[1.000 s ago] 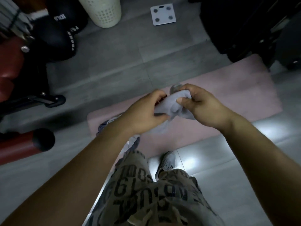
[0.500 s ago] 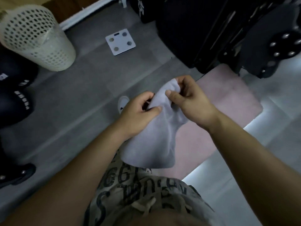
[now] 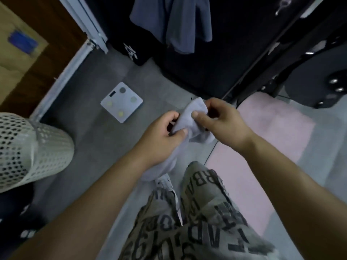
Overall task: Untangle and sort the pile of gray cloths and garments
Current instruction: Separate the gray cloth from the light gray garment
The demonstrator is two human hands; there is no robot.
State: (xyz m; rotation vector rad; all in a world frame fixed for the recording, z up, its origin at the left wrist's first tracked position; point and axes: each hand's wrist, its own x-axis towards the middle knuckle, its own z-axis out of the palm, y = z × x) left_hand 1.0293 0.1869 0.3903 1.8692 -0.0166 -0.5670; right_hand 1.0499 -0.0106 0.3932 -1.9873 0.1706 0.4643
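Observation:
A small pale gray cloth (image 3: 189, 121) hangs in front of me, held at its upper end by both hands. My left hand (image 3: 161, 136) pinches its left side between thumb and fingers. My right hand (image 3: 219, 122) grips its top right edge with the thumb on the front. The lower part of the cloth (image 3: 159, 169) droops behind my left wrist, above my patterned shorts (image 3: 187, 222). A darker blue-gray garment (image 3: 174, 23) hangs at the top of the view, away from both hands.
A perforated cream laundry basket (image 3: 32, 147) stands at the left. A white bathroom scale (image 3: 121, 102) lies on the gray floor. A pink mat (image 3: 262, 139) covers the floor at the right. Dark equipment (image 3: 309, 72) fills the upper right.
The view has swung up and left, so the basket and scale sit lower and the hanging garment appears. Both hands keep hold of the gray cloth, which is more bunched now.

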